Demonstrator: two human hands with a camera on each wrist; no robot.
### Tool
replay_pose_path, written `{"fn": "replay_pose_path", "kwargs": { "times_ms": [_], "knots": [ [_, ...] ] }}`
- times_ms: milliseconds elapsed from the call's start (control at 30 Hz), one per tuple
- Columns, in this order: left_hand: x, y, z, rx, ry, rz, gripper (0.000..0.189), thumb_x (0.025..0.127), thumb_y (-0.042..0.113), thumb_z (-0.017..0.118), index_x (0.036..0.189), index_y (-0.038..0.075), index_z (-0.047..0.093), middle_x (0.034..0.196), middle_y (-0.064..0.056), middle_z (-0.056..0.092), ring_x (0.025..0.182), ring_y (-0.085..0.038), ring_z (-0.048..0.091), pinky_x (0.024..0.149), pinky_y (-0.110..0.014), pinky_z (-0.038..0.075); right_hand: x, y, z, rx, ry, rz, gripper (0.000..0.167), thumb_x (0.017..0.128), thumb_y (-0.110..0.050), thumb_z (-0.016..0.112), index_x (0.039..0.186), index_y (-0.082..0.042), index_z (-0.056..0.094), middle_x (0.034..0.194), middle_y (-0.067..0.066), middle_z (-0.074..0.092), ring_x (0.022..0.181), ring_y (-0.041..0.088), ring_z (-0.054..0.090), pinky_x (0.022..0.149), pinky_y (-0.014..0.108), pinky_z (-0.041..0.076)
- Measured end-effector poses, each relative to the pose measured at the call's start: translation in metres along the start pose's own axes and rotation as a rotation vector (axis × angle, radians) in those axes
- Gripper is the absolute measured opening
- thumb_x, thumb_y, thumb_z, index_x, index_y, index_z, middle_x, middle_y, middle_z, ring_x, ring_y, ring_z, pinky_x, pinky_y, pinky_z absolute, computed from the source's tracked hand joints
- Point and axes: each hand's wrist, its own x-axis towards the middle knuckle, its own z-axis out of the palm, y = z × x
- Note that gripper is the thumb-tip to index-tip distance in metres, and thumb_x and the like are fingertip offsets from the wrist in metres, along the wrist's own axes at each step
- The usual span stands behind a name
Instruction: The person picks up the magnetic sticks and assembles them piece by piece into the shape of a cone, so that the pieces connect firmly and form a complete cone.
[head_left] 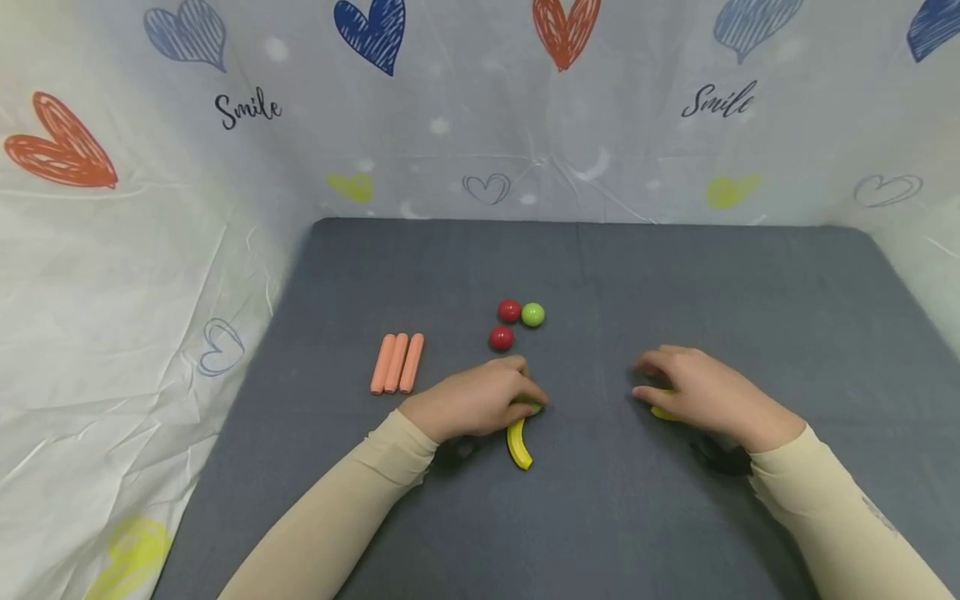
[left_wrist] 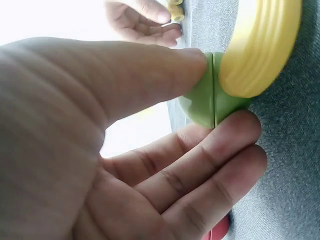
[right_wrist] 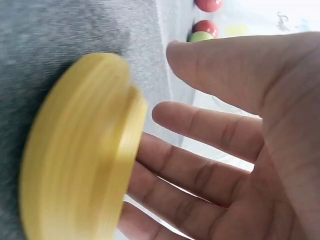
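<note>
My left hand (head_left: 474,398) pinches a small green ball (left_wrist: 200,102) with a seam round it, thumb on one side and fingertips on the other. One end of a toy banana (head_left: 519,447) lies against that ball; its other end points toward me. Over on the right, my right hand (head_left: 708,390) is above a yellow, banana-like toy (right_wrist: 75,155), mostly hidden by the hand in the head view. In the right wrist view the thumb stands apart from this toy, and the loosely bent fingers are beside it, not wrapped around it.
Beyond the left hand sit two red balls (head_left: 509,311) and a green ball (head_left: 532,314), grouped closely. Three orange sausage-shaped sticks (head_left: 397,364) lie side by side to the left. A grey cloth (head_left: 600,517) covers the table, with a white heart-printed sheet (head_left: 420,125) behind.
</note>
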Motion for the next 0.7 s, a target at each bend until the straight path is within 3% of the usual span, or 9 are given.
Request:
{"fn": "replay_pose_path", "kwargs": {
  "times_ms": [233, 500, 700],
  "knots": [
    [-0.0020, 0.0014, -0.0016, 0.008, 0.005, -0.014, 0.026, 0.103, 0.018, 0.069, 0.129, 0.017, 0.077, 0.108, 0.001, 0.064, 0.087, -0.007, 0.056, 0.074, -0.018, 0.049, -0.0092, 0.0058, 0.0024, -0.031, 0.039, 0.008, 0.022, 0.093, -0.021, 0.080, 0.108, -0.006, 0.076, 0.099, 0.002, 0.068, 0.090, 0.021, 0.065, 0.082, 0.047, 0.054],
    [0.0004, 0.0030, -0.0036, 0.017, 0.019, -0.062, 0.029, 0.103, 0.020, 0.069, 0.131, 0.011, 0.069, 0.117, 0.000, 0.067, 0.098, -0.011, 0.060, 0.086, -0.024, 0.051, -0.0073, 0.0043, 0.0015, -0.003, -0.006, 0.048, 0.008, 0.093, -0.018, 0.078, 0.097, -0.011, 0.074, 0.091, -0.004, 0.064, 0.083, 0.013, 0.061, 0.078, 0.041, 0.054],
    [0.0027, 0.0020, -0.0003, 0.028, 0.004, -0.040, 0.020, 0.103, 0.020, 0.070, 0.121, 0.012, 0.073, 0.107, 0.002, 0.065, 0.091, -0.011, 0.058, 0.080, -0.023, 0.050, -0.0048, -0.0013, 0.0059, -0.004, -0.024, 0.037, 0.002, 0.095, -0.013, 0.074, 0.094, -0.011, 0.074, 0.088, -0.005, 0.061, 0.081, 0.012, 0.057, 0.076, 0.039, 0.052]
  ]
}}
